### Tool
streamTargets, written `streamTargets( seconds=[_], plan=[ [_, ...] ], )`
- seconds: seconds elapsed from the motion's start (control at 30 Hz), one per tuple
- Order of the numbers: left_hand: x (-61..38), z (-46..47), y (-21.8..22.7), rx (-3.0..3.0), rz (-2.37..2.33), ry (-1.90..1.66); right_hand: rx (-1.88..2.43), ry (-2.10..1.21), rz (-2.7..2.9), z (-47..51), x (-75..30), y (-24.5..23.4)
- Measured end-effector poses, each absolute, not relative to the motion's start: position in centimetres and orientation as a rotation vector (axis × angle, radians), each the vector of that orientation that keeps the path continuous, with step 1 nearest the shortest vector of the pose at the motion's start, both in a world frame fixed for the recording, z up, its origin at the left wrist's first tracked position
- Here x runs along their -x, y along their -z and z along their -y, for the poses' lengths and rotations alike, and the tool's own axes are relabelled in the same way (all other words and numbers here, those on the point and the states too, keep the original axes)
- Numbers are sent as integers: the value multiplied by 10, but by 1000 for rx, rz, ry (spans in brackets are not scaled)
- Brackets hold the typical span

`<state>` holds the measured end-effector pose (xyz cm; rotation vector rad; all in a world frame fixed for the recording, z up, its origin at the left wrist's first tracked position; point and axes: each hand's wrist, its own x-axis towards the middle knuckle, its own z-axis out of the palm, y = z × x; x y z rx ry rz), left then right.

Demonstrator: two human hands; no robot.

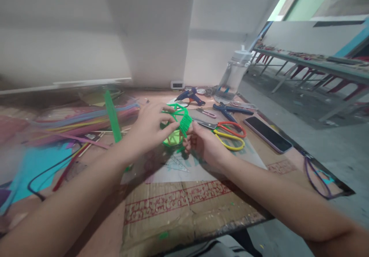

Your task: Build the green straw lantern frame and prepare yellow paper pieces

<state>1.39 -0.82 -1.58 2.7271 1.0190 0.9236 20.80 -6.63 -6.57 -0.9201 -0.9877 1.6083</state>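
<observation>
Between my two hands is a small green openwork frame point(185, 125) of thin strips, with a ribbed green band on the side toward my right hand. A lighter yellow-green piece point(173, 138) shows at its bottom. My left hand point(157, 124) grips the frame from the left, thumb on the near side and fingers over the top. With thumb and fingers pinched together, my right hand point(203, 140) is at the frame's right edge; what lies between its fingertips is hidden. Scissors point(229, 132) with one red and one yellow handle lie just past my right hand.
Behind the hands lie a blue glue gun point(190, 95), blue pliers point(232, 110) and a pink cutter point(206, 113). A water bottle point(233, 76) stands at the back right, near a phone point(268, 134). Coloured strips point(95, 120) and blue sheets point(43, 166) cover the left side.
</observation>
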Motion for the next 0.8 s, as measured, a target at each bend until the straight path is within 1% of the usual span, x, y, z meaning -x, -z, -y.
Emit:
streamTargets(
  seconds=[0.07, 0.23, 0.37, 0.5, 0.63, 0.8],
  plan=[
    [-8, 1, 15, -2731, -980, -914, 985, -1516, 1002, 61, -215, 68],
    [11, -18, 10, -2751, -895, -778, 1094, -1023, 1168, 48, -233, 66],
    [20, -14, -1, -2664, -949, -789, 1109, -805, 1236, 40, -246, 59],
    [25, 1, -14, -2541, -1239, -936, 1073, -690, 1340, 29, -256, 54],
    [26, 17, -16, -2530, -1523, -863, 1024, -656, 1425, 12, -258, 44],
    [20, 39, -5, -2399, -1574, -879, 999, -631, 1512, -4, -252, 33]
  ],
)
